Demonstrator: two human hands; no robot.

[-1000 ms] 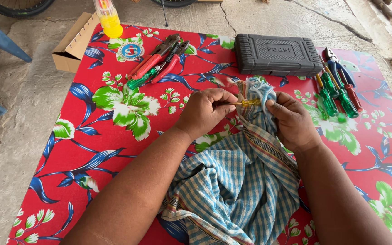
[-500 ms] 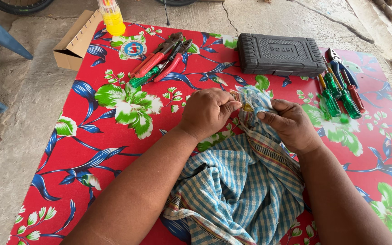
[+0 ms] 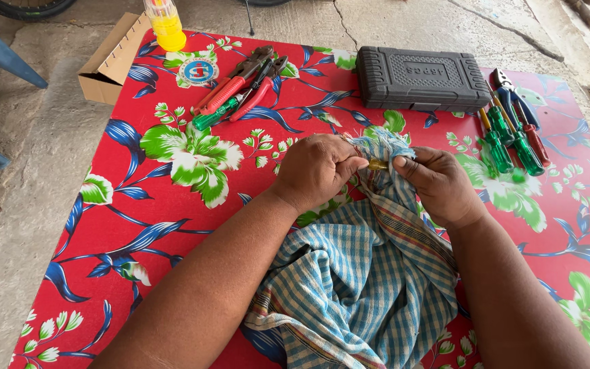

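Note:
A blue and white checked cloth [image 3: 360,287] lies bunched on the red flowered mat [image 3: 172,198] in front of me. My left hand [image 3: 315,171] and my right hand [image 3: 438,184] meet over its top end, fingers pinched. Between them sits a small brass-coloured metal piece [image 3: 378,165], partly wrapped in the cloth. My left fingers grip the cloth and the piece. My right hand pinches the cloth beside the piece.
A dark plastic tool case [image 3: 421,77] lies at the back. Red-handled pliers and cutters [image 3: 240,89] rest back left, green and red screwdrivers [image 3: 513,140] at right. A cardboard box [image 3: 110,61] and a yellow bottle [image 3: 165,24] stand at the mat's far left corner.
My hands stayed together on the cloth's top end. The brass piece shows between my fingers again after being covered half a second ago.

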